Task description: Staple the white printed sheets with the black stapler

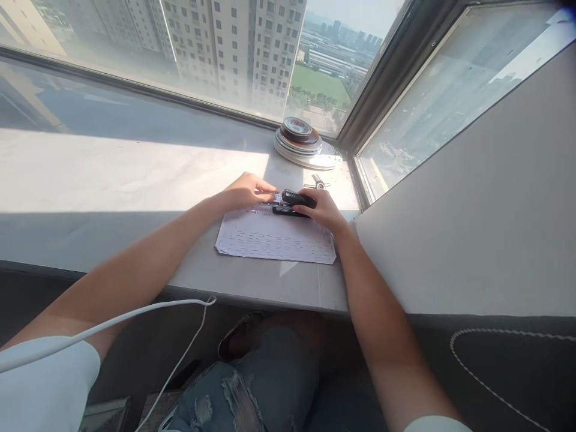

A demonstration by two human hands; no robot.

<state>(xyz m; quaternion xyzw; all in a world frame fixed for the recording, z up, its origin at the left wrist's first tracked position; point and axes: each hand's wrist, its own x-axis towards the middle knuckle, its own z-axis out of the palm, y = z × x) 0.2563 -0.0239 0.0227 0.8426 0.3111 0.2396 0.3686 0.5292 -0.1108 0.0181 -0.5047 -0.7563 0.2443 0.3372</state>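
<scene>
On the window sill (135,174) | right hand (324,210) is gripping the black stapler (294,203) | left hand (249,191) is lying open, fingertips steadying the printed sheet (274,237) | plates (300,144) are standing stacked behind.

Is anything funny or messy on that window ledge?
Slightly: a stack of plates sits in the sill's corner by the window, odd beside the printed paper and black stapler in both hands. Nothing looks spilled or broken.
</scene>
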